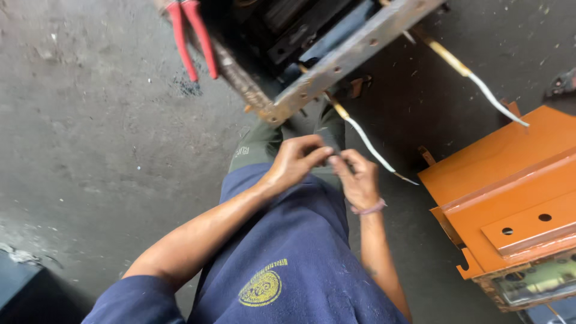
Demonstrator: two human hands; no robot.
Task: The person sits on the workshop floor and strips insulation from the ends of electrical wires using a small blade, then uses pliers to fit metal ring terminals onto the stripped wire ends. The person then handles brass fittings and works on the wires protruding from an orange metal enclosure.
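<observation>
Grey concrete floor (90, 150) – dusty; orange metal housing (510, 180) at right.

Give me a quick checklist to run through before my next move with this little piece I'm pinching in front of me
1. Both hands on the small piece: left hand and right hand meet at it, ok.
2. What the small dark piece is: cannot tell, fingers hide it.
3. Nearest white wire apart from the hands: ok, it passes just beside the right hand.
4. Red-handled pliers free: ok, lying by the rusty metal frame, untouched.
5. Orange metal part apart from the right arm: ok.
</observation>
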